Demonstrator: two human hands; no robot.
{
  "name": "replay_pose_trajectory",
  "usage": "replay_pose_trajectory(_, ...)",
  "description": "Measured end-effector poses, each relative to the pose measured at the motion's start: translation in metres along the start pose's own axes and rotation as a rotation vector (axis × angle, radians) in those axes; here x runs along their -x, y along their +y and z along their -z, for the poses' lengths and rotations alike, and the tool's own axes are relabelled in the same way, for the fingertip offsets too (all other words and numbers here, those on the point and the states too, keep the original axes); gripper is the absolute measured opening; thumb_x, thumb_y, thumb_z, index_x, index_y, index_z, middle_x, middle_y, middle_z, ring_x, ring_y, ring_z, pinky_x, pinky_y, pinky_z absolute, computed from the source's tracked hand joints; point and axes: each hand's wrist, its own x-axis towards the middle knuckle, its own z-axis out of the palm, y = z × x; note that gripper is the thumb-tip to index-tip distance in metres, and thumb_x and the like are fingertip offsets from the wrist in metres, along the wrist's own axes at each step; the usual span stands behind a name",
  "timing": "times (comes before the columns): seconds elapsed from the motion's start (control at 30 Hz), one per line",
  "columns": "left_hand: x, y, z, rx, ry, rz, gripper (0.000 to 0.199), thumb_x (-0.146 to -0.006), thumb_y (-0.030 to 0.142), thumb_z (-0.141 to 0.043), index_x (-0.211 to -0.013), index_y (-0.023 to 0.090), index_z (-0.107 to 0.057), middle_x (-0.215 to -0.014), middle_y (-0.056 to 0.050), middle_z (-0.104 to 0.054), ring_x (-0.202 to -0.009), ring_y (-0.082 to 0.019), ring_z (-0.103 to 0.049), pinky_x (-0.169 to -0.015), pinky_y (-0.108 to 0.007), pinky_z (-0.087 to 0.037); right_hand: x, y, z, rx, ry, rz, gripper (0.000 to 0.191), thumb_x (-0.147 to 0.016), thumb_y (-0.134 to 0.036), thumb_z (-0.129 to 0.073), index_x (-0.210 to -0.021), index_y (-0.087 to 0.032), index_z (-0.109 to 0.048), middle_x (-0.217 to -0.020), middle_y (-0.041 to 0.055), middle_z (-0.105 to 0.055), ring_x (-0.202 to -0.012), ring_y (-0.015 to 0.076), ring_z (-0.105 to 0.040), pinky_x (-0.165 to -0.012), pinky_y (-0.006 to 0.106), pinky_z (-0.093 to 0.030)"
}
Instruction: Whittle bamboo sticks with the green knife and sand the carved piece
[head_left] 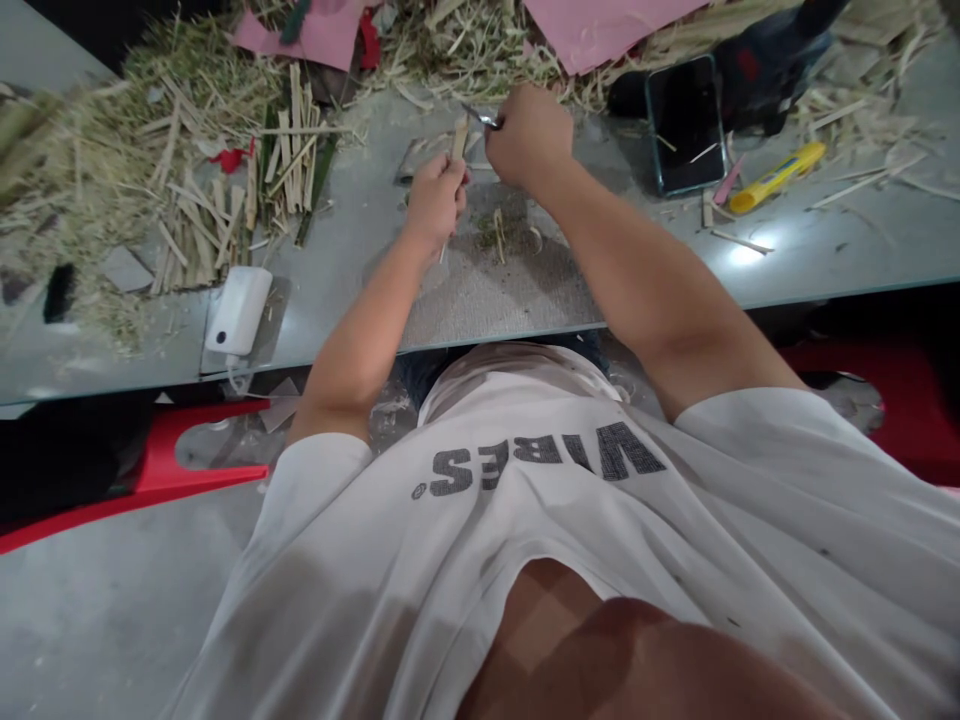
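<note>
My left hand [437,205] is closed around a thin pale strip of split bamboo [459,140], whose upper end sticks out past the fingers. To its right, my right hand [532,138] is closed on a knife; its short metal blade [480,117] points left toward the strip's upper end. A small gap shows between blade and strip. The knife's handle is hidden in the fist. On the table below the hands lie a few small shavings [499,235].
Bundles of cut bamboo sticks [199,235] and heaps of shavings [172,110] cover the left and back. A white power bank [240,310] sits near the front edge. At right lie a phone [686,125], a yellow cutter [780,178] and a dark power tool [757,70].
</note>
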Motion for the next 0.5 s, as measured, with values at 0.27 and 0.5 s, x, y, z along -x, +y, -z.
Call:
replay_pose_trajectory(0.27, -0.011, -0.009, 0.009, -0.061, 0.02, -0.012, 0.052, -0.129, 0.035, -0.052, -0.078, 0.026, -0.059, -0.053, 0.003, -0.042, -0.05, -0.016, -0.038, -0.054, -0.034, -0.029, 0.01, 0.006, 0.013, 0.078, 0.019, 0.076, 0.031, -0.123, -0.027, -0.066, -0.135, -0.004, -0.083, -0.131, 0.0227, -0.079, -0.123, 0.0346, -0.077, -0.111, 0.05, -0.057)
replay_pose_trajectory(0.5, -0.028, -0.03, 0.01, -0.174, 0.002, -0.137, 0.056, -0.124, 0.034, -0.062, -0.069, 0.027, -0.057, -0.056, 0.002, -0.043, -0.047, -0.018, -0.043, -0.053, -0.033, -0.033, 0.016, 0.002, 0.014, 0.119, 0.009, 0.205, 0.032, -0.118, -0.024, -0.069, -0.135, -0.002, -0.086, -0.129, 0.0262, -0.079, -0.126, 0.0408, -0.077, -0.109, 0.05, -0.056)
